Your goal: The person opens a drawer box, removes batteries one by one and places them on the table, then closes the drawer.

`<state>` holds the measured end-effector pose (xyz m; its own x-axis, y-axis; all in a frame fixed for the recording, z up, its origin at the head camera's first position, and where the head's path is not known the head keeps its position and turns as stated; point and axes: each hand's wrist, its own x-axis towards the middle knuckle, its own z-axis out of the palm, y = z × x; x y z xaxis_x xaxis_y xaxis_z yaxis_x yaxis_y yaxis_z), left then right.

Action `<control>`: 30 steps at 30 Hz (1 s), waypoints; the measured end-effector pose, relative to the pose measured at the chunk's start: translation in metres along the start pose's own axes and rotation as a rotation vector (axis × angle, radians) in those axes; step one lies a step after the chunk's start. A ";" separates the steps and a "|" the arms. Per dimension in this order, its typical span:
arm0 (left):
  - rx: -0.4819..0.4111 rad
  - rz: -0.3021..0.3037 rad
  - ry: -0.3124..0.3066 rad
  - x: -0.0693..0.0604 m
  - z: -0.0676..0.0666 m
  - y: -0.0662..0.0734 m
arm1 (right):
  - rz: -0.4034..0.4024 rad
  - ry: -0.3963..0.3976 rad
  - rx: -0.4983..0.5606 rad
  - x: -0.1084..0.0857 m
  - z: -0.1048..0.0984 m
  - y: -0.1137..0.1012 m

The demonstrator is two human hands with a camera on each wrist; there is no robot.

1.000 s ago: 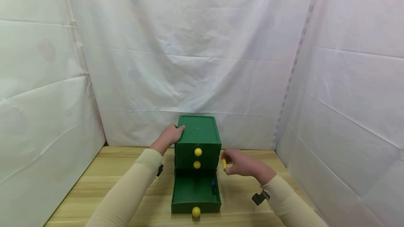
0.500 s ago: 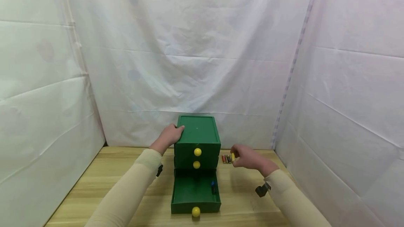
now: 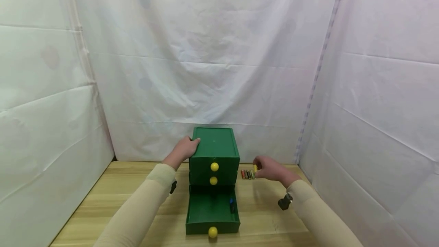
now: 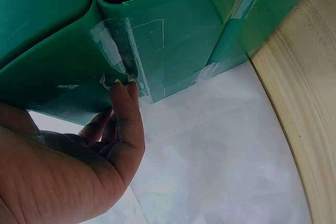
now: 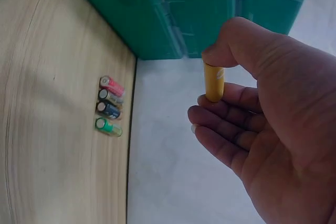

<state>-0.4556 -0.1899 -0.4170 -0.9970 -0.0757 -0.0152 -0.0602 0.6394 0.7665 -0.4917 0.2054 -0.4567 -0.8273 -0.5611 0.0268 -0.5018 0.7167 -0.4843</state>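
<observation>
A green drawer cabinet [image 3: 214, 142] with yellow ball knobs stands on the table, its bottom drawer [image 3: 205, 209] pulled out. My left hand [image 3: 184, 148] holds the cabinet's upper left edge, thumb on top; in the left wrist view its bent fingertips touch the taped side. To the right of the cabinet, my right hand [image 5: 278, 103] pinches a yellow battery [image 5: 213, 81] between thumb and finger, above the table. Beside that hand lie several batteries in a row: red [image 5: 112, 85], greyish [image 5: 110, 97], dark [image 5: 108, 110] and green [image 5: 108, 126].
Inside the pulled-out drawer, a dark item with a blue end [image 3: 231, 206] lies against the right wall. White cloth [image 3: 212, 68] encloses the wooden table [image 3: 144, 197] at the back and both sides.
My right hand has moved rightward from the cabinet's side with the yellow battery, so the row it covered now shows. The left hand has stayed on the cabinet.
</observation>
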 end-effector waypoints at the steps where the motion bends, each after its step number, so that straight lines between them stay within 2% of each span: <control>1: -0.001 -0.001 0.000 0.000 0.000 0.000 | -0.003 -0.001 -0.007 0.002 0.000 0.001; 10: 0.004 -0.001 -0.002 0.002 0.001 -0.002 | -0.006 -0.003 -0.073 0.018 -0.002 0.007; 20: 0.010 0.009 -0.002 0.000 -0.002 0.000 | 0.005 0.006 -0.064 0.025 0.003 0.020; 30: 0.007 0.006 -0.009 -0.001 -0.002 0.001 | 0.052 -0.016 -0.107 0.035 0.010 0.029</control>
<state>-0.4549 -0.1903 -0.4148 -0.9977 -0.0652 -0.0168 -0.0550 0.6452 0.7620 -0.5325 0.2029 -0.4783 -0.8494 -0.5276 -0.0102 -0.4828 0.7847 -0.3887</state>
